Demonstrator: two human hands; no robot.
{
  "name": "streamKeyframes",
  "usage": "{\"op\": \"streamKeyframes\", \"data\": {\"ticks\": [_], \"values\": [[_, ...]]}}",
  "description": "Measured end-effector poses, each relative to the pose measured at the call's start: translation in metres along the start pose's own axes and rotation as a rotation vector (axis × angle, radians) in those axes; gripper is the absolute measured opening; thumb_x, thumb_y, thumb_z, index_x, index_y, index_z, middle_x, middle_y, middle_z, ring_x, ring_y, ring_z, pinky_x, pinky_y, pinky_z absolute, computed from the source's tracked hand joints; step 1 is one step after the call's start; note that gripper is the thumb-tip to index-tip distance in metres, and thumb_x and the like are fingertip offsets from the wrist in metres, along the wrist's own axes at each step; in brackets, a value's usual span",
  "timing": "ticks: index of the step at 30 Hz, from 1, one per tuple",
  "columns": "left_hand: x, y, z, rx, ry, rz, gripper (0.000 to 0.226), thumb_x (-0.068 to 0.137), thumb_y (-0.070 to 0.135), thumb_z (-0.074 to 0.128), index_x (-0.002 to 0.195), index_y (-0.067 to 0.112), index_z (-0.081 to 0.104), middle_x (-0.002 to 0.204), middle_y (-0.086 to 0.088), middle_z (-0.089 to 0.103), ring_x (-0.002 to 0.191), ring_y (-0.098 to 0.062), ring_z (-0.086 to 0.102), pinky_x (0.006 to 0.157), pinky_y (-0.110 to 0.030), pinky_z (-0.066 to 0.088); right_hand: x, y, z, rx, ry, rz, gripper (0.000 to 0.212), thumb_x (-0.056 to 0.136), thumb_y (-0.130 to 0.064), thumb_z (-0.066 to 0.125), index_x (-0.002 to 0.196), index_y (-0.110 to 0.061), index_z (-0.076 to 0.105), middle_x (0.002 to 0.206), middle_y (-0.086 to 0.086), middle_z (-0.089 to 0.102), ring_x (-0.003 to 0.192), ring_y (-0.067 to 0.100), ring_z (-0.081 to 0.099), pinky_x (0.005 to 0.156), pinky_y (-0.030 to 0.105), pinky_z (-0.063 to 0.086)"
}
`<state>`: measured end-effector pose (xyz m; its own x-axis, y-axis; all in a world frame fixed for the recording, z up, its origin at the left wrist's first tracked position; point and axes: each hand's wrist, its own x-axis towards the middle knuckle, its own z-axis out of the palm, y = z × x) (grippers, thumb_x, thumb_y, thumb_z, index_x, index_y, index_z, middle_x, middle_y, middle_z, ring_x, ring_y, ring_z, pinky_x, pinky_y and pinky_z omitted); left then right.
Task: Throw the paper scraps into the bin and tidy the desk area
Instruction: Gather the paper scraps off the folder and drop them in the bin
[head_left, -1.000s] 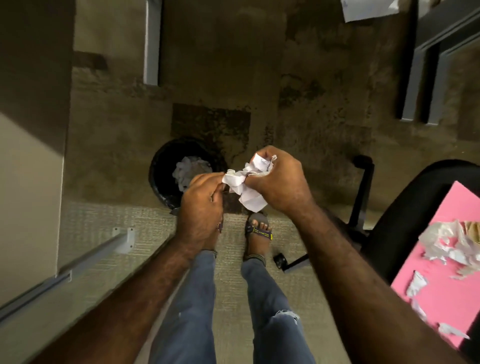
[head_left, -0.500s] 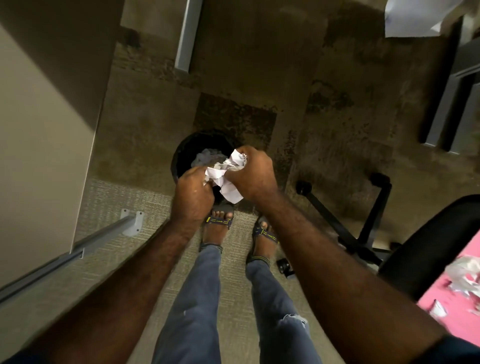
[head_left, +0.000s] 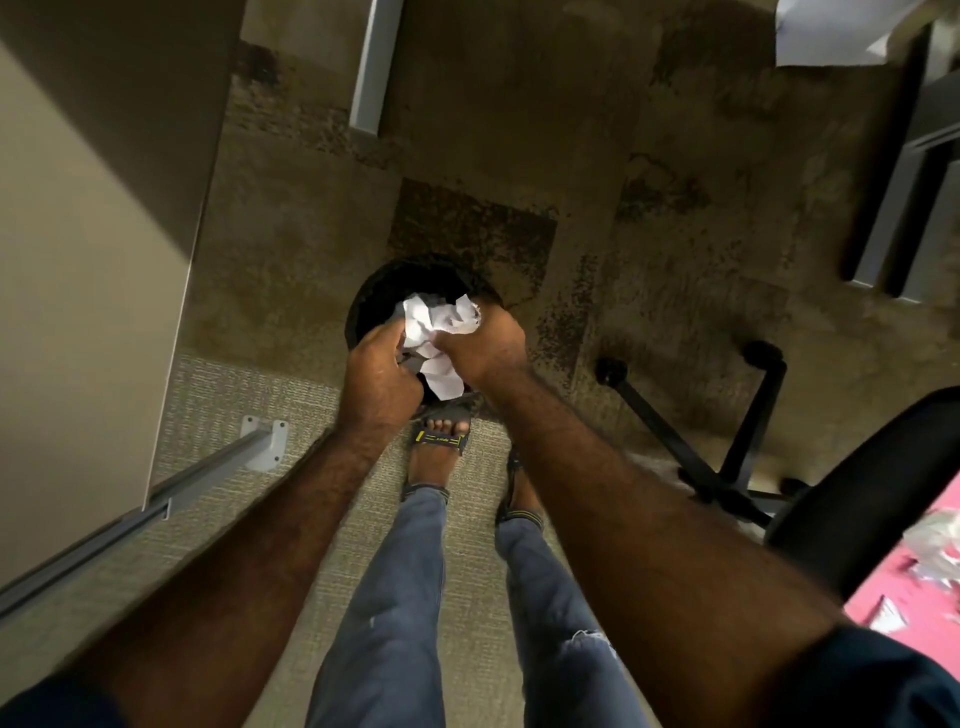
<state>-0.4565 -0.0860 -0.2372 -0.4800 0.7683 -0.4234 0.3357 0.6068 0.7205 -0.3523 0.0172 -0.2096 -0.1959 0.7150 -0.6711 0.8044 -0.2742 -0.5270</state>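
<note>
Both my hands are out in front of me, held together over the black bin (head_left: 371, 306) on the floor. My right hand (head_left: 480, 345) is curled round a wad of crumpled white paper (head_left: 441, 332); the paper bulges out above my knuckles and a flat tail of it hangs down below, between my two hands. My left hand (head_left: 382, 369) sits just beside the right, fingers curled, with its fingertips gripping the near left edge of the same wad. The bin's round mouth lies directly beyond and beneath my hands, largely covered by them; whether more paper lies inside it I cannot tell. Below my wrists, my sandalled feet (head_left: 439, 447) stand on the pale carpet, toes close to the bin. Well to the right of my right arm stands a black office chair (head_left: 852, 499), its wheeled base spread toward the bin. At the far right edge, a pink surface (head_left: 914, 597) carries loose torn scraps (head_left: 935, 545).
</note>
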Motion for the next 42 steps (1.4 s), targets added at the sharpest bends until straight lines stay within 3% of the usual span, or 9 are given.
{"op": "streamKeyframes", "data": {"ticks": [3, 7, 16, 19, 21, 26, 32, 37, 42], "values": [[0.000, -0.007, 0.002, 0.063, 0.012, -0.038, 0.063, 0.082, -0.008, 0.074, 0.143, 0.000, 0.059, 0.137, -0.017, 0.066, 0.124, -0.027, 0.065, 0.102, -0.028, 0.052, -0.004, -0.002, 0.006, 0.135, 0.034, 0.037, 0.051, 0.081, -0.031, 0.083, 0.127, -0.013, 0.068, 0.121, 0.009, 0.073, 0.111, 0.028, 0.069, 0.094, 0.044, 0.058], [-0.003, -0.007, 0.002, 0.092, 0.005, -0.031, 0.063, 0.083, -0.014, 0.066, 0.145, -0.005, 0.055, 0.140, -0.022, 0.062, 0.126, -0.034, 0.062, 0.101, -0.031, 0.050, -0.004, 0.003, 0.012, 0.169, 0.018, 0.106, 0.059, 0.078, -0.038, 0.081, 0.130, -0.017, 0.063, 0.121, 0.010, 0.070, 0.107, 0.033, 0.071, 0.088, 0.052, 0.061], [-0.011, 0.010, 0.016, 0.098, 0.002, 0.006, 0.066, 0.081, -0.015, 0.056, 0.145, 0.001, 0.057, 0.144, -0.019, 0.060, 0.132, -0.036, 0.059, 0.107, -0.049, 0.055, -0.016, 0.023, -0.012, 0.196, 0.064, 0.103, 0.069, 0.076, -0.047, 0.080, 0.137, -0.021, 0.060, 0.132, 0.007, 0.065, 0.111, 0.028, 0.069, 0.085, 0.050, 0.062], [-0.018, 0.021, 0.026, 0.103, 0.005, 0.060, 0.066, 0.080, -0.015, 0.055, 0.144, 0.002, 0.058, 0.141, -0.018, 0.062, 0.132, -0.034, 0.059, 0.107, -0.048, 0.055, -0.025, 0.032, -0.034, 0.158, 0.078, 0.055, 0.061, 0.086, -0.039, 0.080, 0.139, -0.016, 0.060, 0.136, 0.008, 0.065, 0.114, 0.022, 0.067, 0.095, 0.035, 0.057], [-0.022, 0.032, 0.034, 0.104, -0.004, 0.084, 0.066, 0.081, -0.014, 0.054, 0.144, 0.003, 0.058, 0.140, -0.016, 0.063, 0.132, -0.031, 0.059, 0.108, -0.045, 0.054, -0.029, 0.042, -0.047, 0.170, 0.090, 0.046, 0.060, 0.088, -0.037, 0.080, 0.139, -0.013, 0.061, 0.137, 0.008, 0.065, 0.111, 0.017, 0.065, 0.090, 0.024, 0.049], [-0.041, 0.062, 0.058, 0.091, -0.007, 0.153, 0.065, 0.082, -0.015, 0.053, 0.143, 0.005, 0.061, 0.139, -0.013, 0.064, 0.128, -0.027, 0.060, 0.109, -0.033, 0.051, -0.049, 0.068, -0.080, 0.267, 0.142, 0.056, 0.055, 0.088, -0.031, 0.082, 0.136, -0.013, 0.062, 0.116, -0.001, 0.065, 0.096, 0.010, 0.062, 0.080, 0.023, 0.049], [-0.064, 0.096, 0.095, 0.069, -0.053, 0.242, 0.061, 0.081, -0.014, 0.054, 0.137, 0.007, 0.065, 0.135, -0.009, 0.066, 0.122, -0.016, 0.060, 0.105, -0.018, 0.047, -0.071, 0.106, -0.122, 0.318, 0.224, 0.051, 0.054, 0.085, -0.035, 0.083, 0.133, -0.018, 0.064, 0.116, 0.001, 0.065, 0.094, 0.013, 0.064, 0.091, 0.040, 0.058], [-0.088, 0.127, 0.130, 0.057, -0.116, 0.347, 0.058, 0.076, -0.015, 0.052, 0.127, 0.006, 0.070, 0.128, -0.006, 0.069, 0.115, -0.005, 0.059, 0.099, -0.003, 0.040, -0.097, 0.140, -0.167, 0.374, 0.290, 0.041, 0.054, 0.087, -0.035, 0.082, 0.135, -0.020, 0.063, 0.126, -0.004, 0.063, 0.111, 0.010, 0.063, 0.094, 0.030, 0.056], [-0.116, 0.162, 0.163, 0.048, -0.199, 0.435, 0.056, 0.073, -0.016, 0.053, 0.122, 0.003, 0.072, 0.124, -0.008, 0.071, 0.117, -0.017, 0.066, 0.106, -0.023, 0.050, -0.131, 0.177, -0.207, 0.437, 0.348, 0.065, 0.053, 0.088, -0.036, 0.081, 0.136, -0.023, 0.063, 0.131, -0.006, 0.061, 0.117, 0.008, 0.061, 0.095, 0.026, 0.055]]}}
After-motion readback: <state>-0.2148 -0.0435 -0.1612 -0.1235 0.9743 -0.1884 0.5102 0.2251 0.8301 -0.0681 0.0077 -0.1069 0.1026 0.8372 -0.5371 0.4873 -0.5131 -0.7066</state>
